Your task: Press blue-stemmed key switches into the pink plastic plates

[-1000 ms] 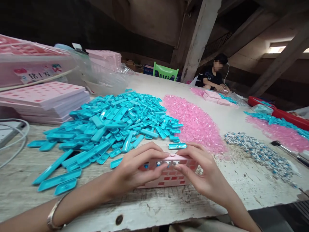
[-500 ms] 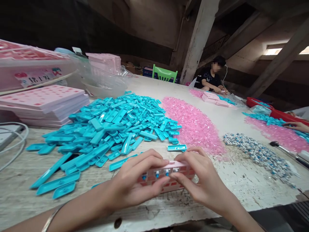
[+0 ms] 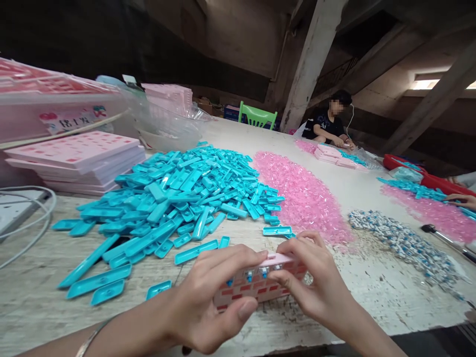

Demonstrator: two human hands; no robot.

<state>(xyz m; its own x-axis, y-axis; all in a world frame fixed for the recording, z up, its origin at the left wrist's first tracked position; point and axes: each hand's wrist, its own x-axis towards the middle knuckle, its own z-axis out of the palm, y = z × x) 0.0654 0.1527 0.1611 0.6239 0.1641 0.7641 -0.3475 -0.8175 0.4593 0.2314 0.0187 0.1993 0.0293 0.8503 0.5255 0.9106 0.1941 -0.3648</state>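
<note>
Pink plate (image 3: 256, 287) gripped by 2 hands: left hand (image 3: 208, 302), right hand (image 3: 316, 287)

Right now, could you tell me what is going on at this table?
A person holds a pink plate with both hands, the left hand gripping its near edge and the right hand pinching its top edge. Heaps of blue keycaps, pink pieces and small switches lie on the table. Another person sits at the far end.

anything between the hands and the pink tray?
Nothing visible. The left hand and the right hand both grip the pink tray directly, tilted up at the table edge; the turquoise pile lies beyond it.
</note>
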